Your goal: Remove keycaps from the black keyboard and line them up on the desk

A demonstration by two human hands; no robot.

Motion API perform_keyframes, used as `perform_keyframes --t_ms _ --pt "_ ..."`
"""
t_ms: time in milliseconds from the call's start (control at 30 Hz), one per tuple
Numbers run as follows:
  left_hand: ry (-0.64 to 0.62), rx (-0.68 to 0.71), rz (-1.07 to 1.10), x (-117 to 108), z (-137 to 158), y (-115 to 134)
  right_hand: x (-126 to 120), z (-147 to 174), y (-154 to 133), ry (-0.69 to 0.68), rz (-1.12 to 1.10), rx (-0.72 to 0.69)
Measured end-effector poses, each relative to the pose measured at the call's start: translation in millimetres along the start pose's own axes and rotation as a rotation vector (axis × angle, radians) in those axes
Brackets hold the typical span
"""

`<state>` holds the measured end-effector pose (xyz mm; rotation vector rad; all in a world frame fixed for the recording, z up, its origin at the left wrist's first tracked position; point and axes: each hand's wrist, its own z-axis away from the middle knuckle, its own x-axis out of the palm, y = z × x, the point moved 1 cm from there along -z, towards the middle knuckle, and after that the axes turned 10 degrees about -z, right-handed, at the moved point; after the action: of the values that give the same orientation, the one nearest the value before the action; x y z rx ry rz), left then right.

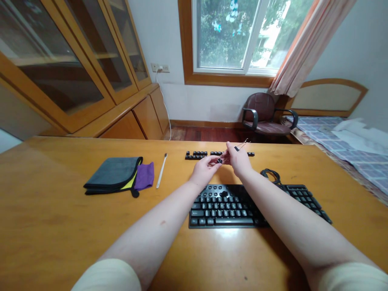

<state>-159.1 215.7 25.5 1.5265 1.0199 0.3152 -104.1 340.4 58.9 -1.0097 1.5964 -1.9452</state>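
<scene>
Above the back edge of a black keyboard (227, 212), my two hands meet. My left hand (205, 169) pinches a small black keycap (220, 161) between thumb and fingertips. A wire keycap puller (237, 148) with a dark handle is in my right hand (239, 160); its thin wires stick out on both sides of the fingers, and one end reaches the keycap. Loose black keycaps (200, 155) lie in rows behind the hands, partly hidden by them. Some upper-row positions on the keyboard look bare of caps. My right forearm covers part of the keyboard.
On the left lie a folded grey cloth (113, 171), a purple cloth (144, 176) and a white toothbrush (161, 171). A coiled black cable (271, 174) sits behind the keyboard. Beyond the wooden desk (60, 210) stand an office chair (262, 111) and a bed (339, 137).
</scene>
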Motion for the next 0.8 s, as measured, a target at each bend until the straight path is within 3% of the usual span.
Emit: perform_keyframes --t_ms 133,233,300,400,500,633,800 --pt "0.005 -0.010 -0.032 -1 -1 -3 2 -9 -10 -0.070 0.076 0.165" --pt "-0.015 -0.034 0.005 0 -2 -5 -1 -16 -14 -0.122 0.090 0.187" --pt "-0.013 -0.045 0.028 0 -2 -5 -6 -19 -14 -0.111 0.061 0.090" --pt "0.010 -0.057 0.018 1 -4 -7 -16 -22 -11 -0.111 0.151 -0.183" --pt "0.052 -0.068 -0.019 0 -6 -11 -21 -19 -7 -0.311 0.445 -0.377" --pt "0.096 -0.051 -0.042 -1 -9 -18 -21 -17 -2 -0.567 0.597 -0.453" --pt "0.093 -0.057 -0.016 0 -8 -19 -21 -19 2 -0.608 0.645 -0.417"
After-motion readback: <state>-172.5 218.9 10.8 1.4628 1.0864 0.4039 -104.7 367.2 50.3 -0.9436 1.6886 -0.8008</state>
